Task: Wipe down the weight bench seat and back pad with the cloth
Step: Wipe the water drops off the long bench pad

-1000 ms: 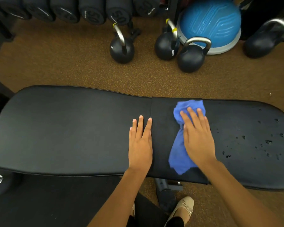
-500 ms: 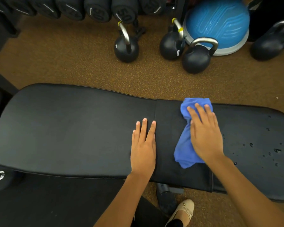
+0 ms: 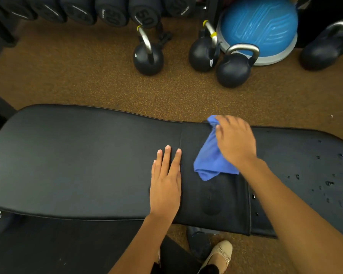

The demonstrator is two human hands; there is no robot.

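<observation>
Blue cloth (image 3: 210, 159) lies on the weight bench (image 3: 77, 165), on the middle section between two seams. Its upper end is bunched at the far edge and its lower end is spread loose toward the near side.

Right hand (image 3: 236, 139) is on top of the cloth, palm down, wrist toward the near right and arm coming in from the lower right. Its fingers (image 3: 221, 123) are bent over the bunched upper end and grasp it at the bench's far edge; the fingertips are motion-blurred.

Left hand (image 3: 165, 184) lies flat on the long left pad, just beside the cloth but apart from it. Its fingers are straight, held together and released, holding nothing. The index finger runs along the left seam. The forearm comes up from the bottom centre.

Water droplets (image 3: 329, 182) are scattered on the right pad, well apart from the cloth.

A beige shoe (image 3: 219, 254) sits on the floor under the near edge. The floor (image 3: 87, 76) is brown and speckled.

Beyond the bench:
- Three black kettlebells (image 3: 148, 60) stand on the floor, and a fourth stands at the far right.
- A blue balance dome (image 3: 259, 26) sits behind them.
- A row of black dumbbells (image 3: 111, 14) runs along the top edge; two are marked 50.
</observation>
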